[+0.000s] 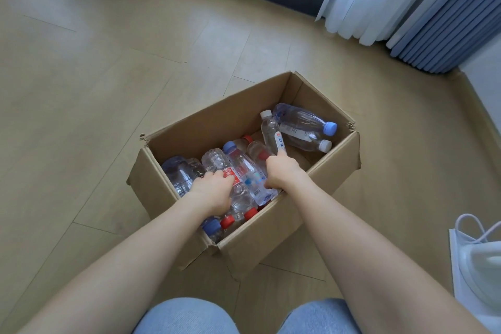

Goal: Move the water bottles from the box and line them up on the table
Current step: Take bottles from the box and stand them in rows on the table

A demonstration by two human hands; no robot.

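An open cardboard box (273, 238) stands on the floor in front of my knees and holds several clear plastic water bottles lying in a heap. My left hand (212, 192) reaches into the box and grips a bottle with a red label (230, 171). My right hand (282, 171) holds the lower end of a slim white-capped bottle (269, 130), which points up and away from me. Two more bottles, one with a blue cap (303, 119), lie at the far right end of the box.
Pale wooden floor (108, 89) surrounds the box. White and blue curtains (406, 3) hang at the back right under a window. A white bag or cloth with cords (477, 257) sits at the right edge. No table is in view.
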